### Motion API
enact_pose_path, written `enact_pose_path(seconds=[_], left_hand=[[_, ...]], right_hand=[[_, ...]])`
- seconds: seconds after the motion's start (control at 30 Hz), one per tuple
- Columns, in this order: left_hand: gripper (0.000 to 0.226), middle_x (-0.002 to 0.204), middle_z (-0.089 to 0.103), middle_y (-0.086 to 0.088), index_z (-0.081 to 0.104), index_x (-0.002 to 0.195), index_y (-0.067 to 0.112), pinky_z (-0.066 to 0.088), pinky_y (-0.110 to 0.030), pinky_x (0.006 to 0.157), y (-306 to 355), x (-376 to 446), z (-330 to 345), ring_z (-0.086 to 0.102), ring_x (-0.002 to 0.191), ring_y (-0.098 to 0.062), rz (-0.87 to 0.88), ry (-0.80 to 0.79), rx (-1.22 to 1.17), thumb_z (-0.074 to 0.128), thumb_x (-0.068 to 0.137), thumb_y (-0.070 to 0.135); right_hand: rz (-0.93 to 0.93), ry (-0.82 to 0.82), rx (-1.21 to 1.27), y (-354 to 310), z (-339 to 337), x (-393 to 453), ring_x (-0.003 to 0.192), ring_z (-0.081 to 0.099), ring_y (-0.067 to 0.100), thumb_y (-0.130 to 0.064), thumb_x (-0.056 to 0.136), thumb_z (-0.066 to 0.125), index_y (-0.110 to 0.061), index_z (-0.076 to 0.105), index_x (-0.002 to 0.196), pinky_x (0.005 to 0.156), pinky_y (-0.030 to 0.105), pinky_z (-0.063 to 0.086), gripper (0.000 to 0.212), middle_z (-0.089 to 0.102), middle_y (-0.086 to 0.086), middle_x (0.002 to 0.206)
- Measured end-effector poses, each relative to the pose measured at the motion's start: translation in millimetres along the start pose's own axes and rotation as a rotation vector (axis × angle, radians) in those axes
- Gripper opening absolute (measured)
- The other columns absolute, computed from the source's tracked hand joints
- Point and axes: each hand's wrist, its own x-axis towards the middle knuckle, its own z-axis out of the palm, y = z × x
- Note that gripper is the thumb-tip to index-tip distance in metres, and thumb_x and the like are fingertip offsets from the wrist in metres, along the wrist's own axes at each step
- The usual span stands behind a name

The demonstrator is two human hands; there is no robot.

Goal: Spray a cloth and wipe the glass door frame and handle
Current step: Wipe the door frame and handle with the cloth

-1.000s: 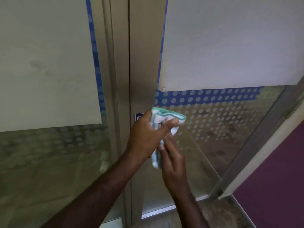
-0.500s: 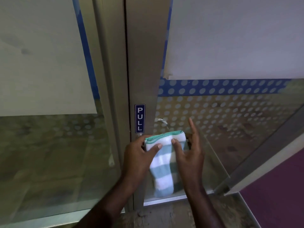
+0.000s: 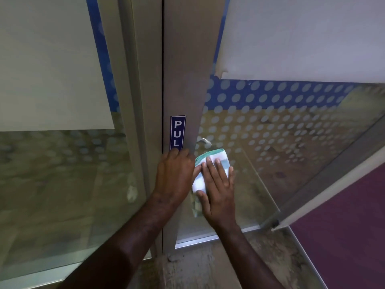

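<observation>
A green-and-white striped cloth lies folded against the glass door, just right of the metal door frame and below the curved metal handle. My right hand presses flat on the cloth, fingers spread over it. My left hand rests on the frame beside the cloth, its fingers curled and covering the bottom of the blue PULL sign. Its thumb side touches the cloth's left edge. Whether the cloth wraps part of the handle is hidden.
The door's glass carries a blue band and white dots, with frosted film above. A fixed glass panel stands to the left. A stone floor threshold runs below, and purple flooring lies at the right.
My right hand has moved onto the cloth and now lies flat on it. My left hand has shifted from gripping the cloth's top to the frame beside it. The view has moved closer.
</observation>
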Motion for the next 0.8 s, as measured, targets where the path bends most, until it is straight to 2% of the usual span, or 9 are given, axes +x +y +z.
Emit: enact_pose_path(seconds=[0.07,0.13,0.17,0.23,0.3,0.4,0.57,0.73,0.8], left_hand=[[0.028,0.090,0.070,-0.010,0.074,0.099,0.011,0.051,-0.040,0.070,-9.7,-4.2,-6.5,0.063,0.080,-0.031,0.131,0.121,-0.024,0.066,0.092,0.037],[0.040,0.126,0.069,-0.019,0.069,0.129,0.008,0.047,-0.050,0.096,-26.7,-6.5,-22.8,0.062,0.112,-0.039,0.255,0.254,-0.022,0.054,0.100,0.030],[0.047,0.144,0.059,-0.025,0.061,0.142,0.004,0.035,-0.060,0.112,-36.7,-5.8,-35.9,0.052,0.133,-0.044,0.284,0.307,0.015,0.053,0.102,0.028],[0.059,0.162,0.032,-0.030,0.041,0.156,0.001,0.005,-0.069,0.122,-61.3,0.8,-60.6,0.021,0.153,-0.045,0.259,0.383,0.145,0.049,0.104,0.028],[0.066,0.164,0.023,-0.032,0.028,0.160,-0.002,-0.007,-0.066,0.122,-88.9,12.4,-75.0,0.010,0.155,-0.040,0.206,0.429,0.257,0.046,0.106,0.032],[0.075,0.167,0.020,-0.030,0.018,0.162,-0.003,-0.011,-0.062,0.122,-120.0,28.6,-81.3,0.004,0.157,-0.035,0.212,0.405,0.394,0.039,0.109,0.044],[0.087,0.168,0.017,-0.026,0.015,0.163,-0.002,-0.014,-0.063,0.121,-128.7,37.3,-71.2,-0.009,0.158,-0.032,0.288,0.443,0.476,0.035,0.108,0.061],[0.086,0.166,0.027,-0.027,0.020,0.162,-0.002,-0.013,-0.061,0.122,-129.7,41.2,-67.7,0.017,0.156,-0.039,0.333,0.520,0.473,0.034,0.107,0.063],[0.084,0.166,0.027,-0.026,0.019,0.162,-0.001,-0.014,-0.061,0.122,-130.8,41.6,-65.0,0.018,0.154,-0.039,0.337,0.546,0.474,0.034,0.108,0.061]], right_hand=[[-0.010,-0.043,-0.046,3.7,0.6,-1.4,0.157,0.022,0.030,-0.059,0.104,0.020,-0.006,0.040,0.154,0.122,0.066,0.016,0.075,0.033,0.009,0.165],[-0.032,-0.063,-0.091,6.2,1.2,2.3,0.157,0.022,0.030,-0.070,0.098,0.022,-0.006,0.040,0.153,0.122,0.068,0.012,0.086,0.034,0.009,0.165],[-0.045,-0.072,-0.114,6.9,1.1,3.4,0.156,0.022,0.030,-0.075,0.095,0.025,-0.005,0.041,0.153,0.123,0.068,0.009,0.092,0.035,0.009,0.164],[-0.049,-0.089,-0.148,7.3,3.7,2.0,0.156,0.023,0.031,-0.079,0.091,0.031,-0.005,0.041,0.153,0.123,0.068,0.007,0.097,0.036,0.010,0.164],[-0.013,-0.089,-0.142,5.8,10.3,-3.2,0.156,0.023,0.030,-0.069,0.098,0.032,-0.006,0.040,0.153,0.122,0.068,0.011,0.084,0.035,0.009,0.164],[0.097,-0.019,-0.045,-2.0,20.5,-6.1,0.156,0.025,0.026,-0.048,0.107,0.023,-0.010,0.044,0.152,0.122,0.065,0.015,0.062,0.038,0.005,0.163],[0.308,0.129,0.031,-38.9,37.3,2.5,0.154,0.029,0.020,-0.040,0.109,0.021,-0.012,0.051,0.147,0.126,0.058,0.013,0.056,0.046,0.001,0.158],[0.393,0.114,-0.141,-75.2,57.4,13.5,0.151,0.036,0.024,-0.043,0.110,0.018,-0.010,0.050,0.148,0.127,0.052,0.013,0.060,0.049,0.005,0.156],[0.355,0.089,-0.196,-70.4,59.0,9.0,0.149,0.039,0.026,-0.046,0.110,0.021,-0.014,0.051,0.148,0.126,0.055,0.016,0.058,0.051,0.005,0.154]])
